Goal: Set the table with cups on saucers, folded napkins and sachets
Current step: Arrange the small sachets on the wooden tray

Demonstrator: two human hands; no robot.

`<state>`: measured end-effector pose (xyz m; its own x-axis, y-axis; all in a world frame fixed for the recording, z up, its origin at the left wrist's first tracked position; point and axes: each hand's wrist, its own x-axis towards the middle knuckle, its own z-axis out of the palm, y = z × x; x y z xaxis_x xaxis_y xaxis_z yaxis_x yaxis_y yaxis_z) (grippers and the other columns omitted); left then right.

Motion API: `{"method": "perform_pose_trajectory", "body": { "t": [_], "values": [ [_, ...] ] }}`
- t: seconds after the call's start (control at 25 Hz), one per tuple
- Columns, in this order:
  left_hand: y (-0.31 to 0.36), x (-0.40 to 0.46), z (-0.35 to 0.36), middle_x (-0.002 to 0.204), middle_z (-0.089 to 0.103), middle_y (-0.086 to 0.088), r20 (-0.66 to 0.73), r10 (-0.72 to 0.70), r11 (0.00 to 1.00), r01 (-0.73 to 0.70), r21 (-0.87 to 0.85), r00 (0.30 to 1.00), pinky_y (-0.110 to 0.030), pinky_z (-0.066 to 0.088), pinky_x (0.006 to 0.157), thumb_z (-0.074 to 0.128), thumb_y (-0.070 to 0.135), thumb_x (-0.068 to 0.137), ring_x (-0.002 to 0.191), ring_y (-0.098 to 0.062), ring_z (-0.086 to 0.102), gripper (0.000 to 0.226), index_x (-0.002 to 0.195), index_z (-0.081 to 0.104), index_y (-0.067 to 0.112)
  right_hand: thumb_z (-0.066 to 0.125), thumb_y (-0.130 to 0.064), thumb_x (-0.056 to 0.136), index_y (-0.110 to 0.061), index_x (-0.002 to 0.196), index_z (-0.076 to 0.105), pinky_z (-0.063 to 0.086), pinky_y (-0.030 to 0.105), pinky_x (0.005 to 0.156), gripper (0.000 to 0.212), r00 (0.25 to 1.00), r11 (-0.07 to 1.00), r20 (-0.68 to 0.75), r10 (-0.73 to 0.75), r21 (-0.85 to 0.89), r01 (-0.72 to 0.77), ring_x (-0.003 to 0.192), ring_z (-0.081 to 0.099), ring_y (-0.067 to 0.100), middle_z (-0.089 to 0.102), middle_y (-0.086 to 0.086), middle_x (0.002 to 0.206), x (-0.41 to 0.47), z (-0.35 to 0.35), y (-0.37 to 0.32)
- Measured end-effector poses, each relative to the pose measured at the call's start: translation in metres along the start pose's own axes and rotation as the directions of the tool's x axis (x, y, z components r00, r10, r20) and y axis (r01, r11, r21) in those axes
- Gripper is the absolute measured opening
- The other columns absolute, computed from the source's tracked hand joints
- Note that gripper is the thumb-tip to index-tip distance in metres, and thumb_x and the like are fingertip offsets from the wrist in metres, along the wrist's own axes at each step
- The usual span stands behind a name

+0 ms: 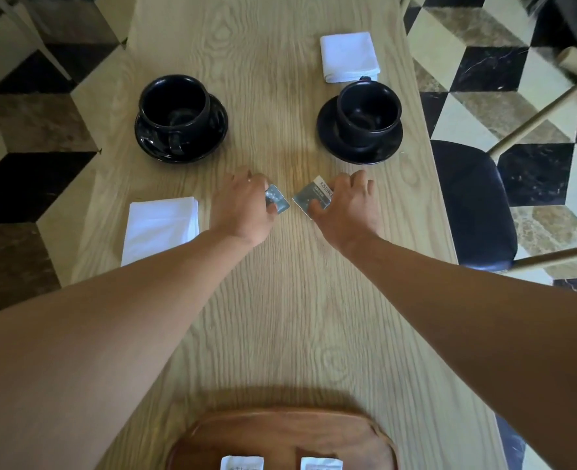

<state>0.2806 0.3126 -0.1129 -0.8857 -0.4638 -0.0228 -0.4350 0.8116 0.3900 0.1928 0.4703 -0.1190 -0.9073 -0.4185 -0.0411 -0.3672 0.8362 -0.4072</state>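
At table centre, two sachets pinched.
Left hand (243, 206) grips sachet (278, 200); right hand (344, 205) grips another sachet (312, 195); cups at 10 and 2 o'clock.

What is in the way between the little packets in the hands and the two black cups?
Nothing visible. The left hand grips one sachet and the right hand grips another sachet. Only bare table lies between them and the left cup and right cup.
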Motion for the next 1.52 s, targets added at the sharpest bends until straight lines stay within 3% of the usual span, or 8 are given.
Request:
{"method": "perform_pose_trajectory", "body": {
  "t": [0.28,0.52,0.64,0.84,1.04,1.2,1.36,1.52],
  "values": [
    [0.002,-0.026,-0.009,0.084,0.060,0.005,0.120,-0.233,0.883,0.261,-0.391,0.965,-0.021,0.035,0.060,0.067,0.007,0.087,0.080,-0.016,0.057,0.015,0.091,0.056,0.016,0.068,-0.021,0.089,-0.024,0.097,0.051,0.041,0.020,0.043,0.018,0.977,0.933,0.213,0.021,0.346,-0.096,0.066,0.057,0.011,0.060,-0.006,0.084,-0.028,-0.011,-0.007],
    [-0.002,-0.072,-0.043,0.082,0.073,-0.005,0.225,-0.191,0.869,0.272,-0.413,0.955,-0.025,0.050,0.063,0.070,0.010,0.085,0.076,-0.017,0.064,0.003,0.082,0.071,0.012,0.069,-0.028,0.092,-0.022,0.100,0.065,0.040,0.016,0.054,0.011,0.933,0.857,0.353,0.069,0.457,-0.237,0.078,0.063,0.008,0.067,-0.008,0.093,-0.072,-0.029,-0.026],
    [-0.004,-0.104,-0.056,0.083,0.074,-0.006,0.284,-0.321,0.715,0.428,-0.552,0.903,-0.045,0.063,0.074,0.074,0.013,0.085,0.083,-0.028,0.073,0.002,0.084,0.073,0.014,0.067,-0.030,0.095,-0.019,0.093,0.068,0.043,0.023,0.054,0.012,0.926,0.810,0.346,0.152,0.493,-0.317,0.069,0.060,0.012,0.065,-0.005,0.083,-0.101,-0.039,-0.032],
    [-0.003,-0.156,-0.077,0.099,0.070,-0.013,0.375,-0.471,0.443,0.582,-0.682,0.798,-0.046,0.064,0.074,0.069,-0.002,0.081,0.093,-0.033,0.072,0.021,0.086,0.062,0.016,0.069,-0.027,0.093,-0.019,0.075,0.063,0.047,0.030,0.057,0.021,0.899,0.749,0.372,0.231,0.522,-0.408,0.064,0.057,0.017,0.062,-0.001,0.073,-0.157,-0.059,-0.039],
    [0.004,-0.209,-0.094,0.098,0.063,-0.009,0.498,-0.479,0.201,0.643,-0.739,0.723,-0.046,0.064,0.074,0.061,-0.019,0.077,0.088,-0.030,0.070,0.038,0.096,0.065,0.014,0.071,-0.024,0.091,-0.016,0.065,0.056,0.046,0.038,0.059,0.031,0.874,0.684,0.379,0.303,0.552,-0.476,0.063,0.055,0.022,0.056,0.002,0.063,-0.215,-0.071,-0.043],
    [0.004,-0.247,-0.092,0.092,0.068,-0.009,0.540,-0.503,0.244,0.711,-0.660,0.674,-0.036,0.063,0.065,0.060,-0.013,0.083,0.093,-0.032,0.069,0.024,0.086,0.067,0.010,0.072,-0.030,0.090,-0.010,0.072,0.060,0.044,0.033,0.058,0.029,0.841,0.677,0.453,0.297,0.521,-0.520,0.059,0.055,0.018,0.055,0.003,0.063,-0.261,-0.065,-0.036],
    [0.004,-0.275,-0.086,0.098,0.068,-0.010,0.495,-0.586,0.311,0.742,-0.594,0.642,-0.045,0.060,0.084,0.068,-0.002,0.083,0.092,-0.026,0.066,0.017,0.084,0.063,0.013,0.071,-0.035,0.089,-0.016,0.083,0.071,0.046,0.027,0.053,0.020,0.829,0.666,0.471,0.300,0.519,-0.536,0.061,0.058,0.015,0.068,0.007,0.070,-0.287,-0.060,-0.018],
    [0.014,-0.316,-0.084,0.097,0.072,-0.005,0.469,-0.646,0.284,0.759,-0.585,0.603,-0.028,0.053,0.059,0.069,0.000,0.084,0.086,-0.017,0.068,0.017,0.087,0.065,0.017,0.074,-0.041,0.087,-0.035,0.075,0.069,0.045,0.016,0.039,0.015,0.820,0.640,0.467,0.330,0.528,-0.558,0.046,0.057,-0.003,0.067,-0.011,0.062,-0.315,-0.058,-0.006]
  ]
}}
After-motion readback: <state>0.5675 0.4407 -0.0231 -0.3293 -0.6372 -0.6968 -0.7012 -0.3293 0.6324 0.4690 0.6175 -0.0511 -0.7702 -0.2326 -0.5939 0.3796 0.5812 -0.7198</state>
